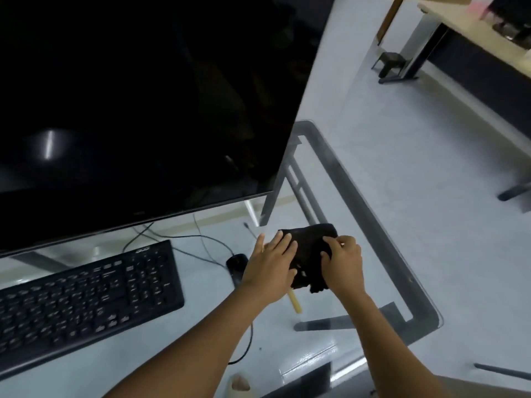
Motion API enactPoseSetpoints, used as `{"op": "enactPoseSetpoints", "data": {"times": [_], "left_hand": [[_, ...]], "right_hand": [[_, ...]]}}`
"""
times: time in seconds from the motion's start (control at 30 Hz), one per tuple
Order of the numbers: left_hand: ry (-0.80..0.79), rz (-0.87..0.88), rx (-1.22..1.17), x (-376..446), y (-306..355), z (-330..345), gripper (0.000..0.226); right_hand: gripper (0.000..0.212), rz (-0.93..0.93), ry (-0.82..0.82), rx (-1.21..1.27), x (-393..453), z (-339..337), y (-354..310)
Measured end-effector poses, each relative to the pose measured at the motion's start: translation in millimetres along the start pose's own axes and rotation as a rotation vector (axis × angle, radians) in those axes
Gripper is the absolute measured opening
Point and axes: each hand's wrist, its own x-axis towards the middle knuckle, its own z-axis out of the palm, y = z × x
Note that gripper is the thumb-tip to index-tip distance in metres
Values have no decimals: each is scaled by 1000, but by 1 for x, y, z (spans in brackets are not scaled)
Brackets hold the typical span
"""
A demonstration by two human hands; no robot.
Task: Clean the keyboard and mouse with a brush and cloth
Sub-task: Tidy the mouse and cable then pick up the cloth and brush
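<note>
Near bench (pixel 373 282) right edge: left hand (pixel 273 268) flat, fingers straight, on black cloth (pixel 311 254); right hand (pixel 343 261) pinches cloth.

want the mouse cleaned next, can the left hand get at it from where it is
Probably yes. The left hand rests flat on the black cloth, holding nothing, and the mouse lies just beside its wrist with bare glass between.

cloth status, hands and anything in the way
Left hand flat on black cloth, right hand gripping it. Brush handle pokes out underneath. Mouse beside, keyboard untouched.
</note>
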Motion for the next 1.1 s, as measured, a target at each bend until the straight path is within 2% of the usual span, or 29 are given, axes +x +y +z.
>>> {"op": "enactPoseSetpoints", "data": {"times": [0.23,0.43,0.63,0.8,0.97,1.03,1.1], "left_hand": [[244,-332,-188,-97,-90,-45,61],[400,-656,-327,-198,-163,-61,58],[350,-875,-317,-295,-227,-60,63],[384,-1015,-307,-345,-260,-57,71],[456,-1268,-485,-375,-282,-57,41],[442,-1303,-494,-384,-285,-55,29],[492,-1294,-579,-390,-285,-51,17]], "right_hand": [[36,-195,-53,198,-30,24,-120],[38,-236,-178,283,-85,50,-225],[40,-302,-224,185,-134,71,-277],[50,-151,-238,53,-154,83,-290],[41,30,-251,52,-156,86,-289],[37,28,-259,85,-151,87,-285],[32,30,-263,143,-147,89,-281]]}}
